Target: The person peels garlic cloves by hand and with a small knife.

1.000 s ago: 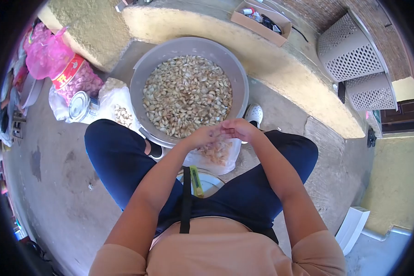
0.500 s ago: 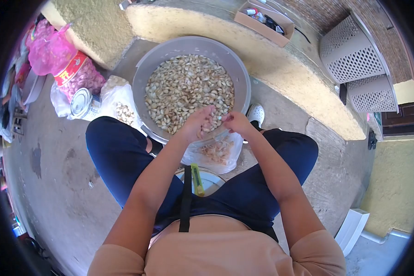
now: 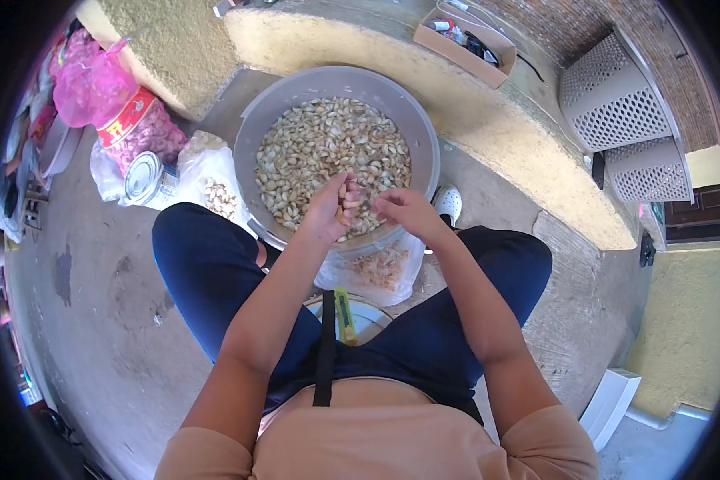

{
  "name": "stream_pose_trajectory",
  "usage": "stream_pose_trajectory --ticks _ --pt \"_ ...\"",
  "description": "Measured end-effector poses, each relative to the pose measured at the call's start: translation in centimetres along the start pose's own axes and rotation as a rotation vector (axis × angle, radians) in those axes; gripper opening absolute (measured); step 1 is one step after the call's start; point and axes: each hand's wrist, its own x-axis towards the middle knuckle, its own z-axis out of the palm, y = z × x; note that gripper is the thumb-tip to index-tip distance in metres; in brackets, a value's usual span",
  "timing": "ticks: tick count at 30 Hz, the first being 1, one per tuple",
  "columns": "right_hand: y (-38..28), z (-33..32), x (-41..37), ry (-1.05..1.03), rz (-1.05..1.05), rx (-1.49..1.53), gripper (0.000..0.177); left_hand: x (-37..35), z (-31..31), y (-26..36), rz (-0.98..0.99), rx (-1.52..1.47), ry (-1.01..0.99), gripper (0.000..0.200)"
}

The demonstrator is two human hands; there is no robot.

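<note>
1. Head view, looking down past the person's chest and dark blue trousers: both hands meet over the near rim of a large grey basin (image 3: 250, 144) that stands on the floor between the knees.
2. The left hand (image 3: 328, 212) is curled shut around a few held cloves (image 3: 346, 200), with their pale ends showing above the fingers.
3. The right hand (image 3: 406, 212) is just beside it with its fingers bent inward and the tips touching the left hand's cloves. I cannot tell whether it grips anything itself.
4. The basin is filled with a heap of garlic cloves (image 3: 328, 140). Its far side lies against a rough concrete ledge (image 3: 488, 120).
5. Below the hands, a clear plastic bag (image 3: 380, 268) of brownish skins hangs from the basin's near rim.
6. Nearer the body, a yellow-green utility knife (image 3: 344, 316) lies on a white bowl (image 3: 370, 318) between the thighs.
7. Near the floor's left edge are a tin can (image 3: 142, 178), a clear bag of cloves (image 3: 212, 194), a net sack with a red label (image 3: 140, 128) and a pink bag (image 3: 94, 84).
8. A cardboard box (image 3: 464, 44) sits on the ledge. White lattice baskets (image 3: 616, 100) stand at the far right corner.
</note>
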Motion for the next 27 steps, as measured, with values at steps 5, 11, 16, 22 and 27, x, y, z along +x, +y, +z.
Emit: stream_pose_trajectory --ticks 5,11,16,22,27 --pt "-1.3 2.1 -1.0 -0.08 0.076 0.45 0.022 -0.7 2.5 -0.7 0.262 0.294 0.119 0.018" --pt "-1.2 2.6 -0.4 0.008 0.149 0.678 0.018 -1.4 3.5 -0.6 0.328 0.265 0.082 0.016" --pt "-2.2 1.7 -0.6 0.081 0.123 0.81 0.02 -1.3 3.3 0.1 0.343 0.124 0.106 0.016" --pt "-3.4 0.6 -1.3 0.182 -0.171 0.229 0.022 -1.7 3.6 1.1 0.364 0.514 0.197 0.019" --pt "-4.3 0.0 -1.8 0.357 -0.384 -0.081 0.017 -3.2 4.9 1.9 0.253 0.862 0.063 0.018"
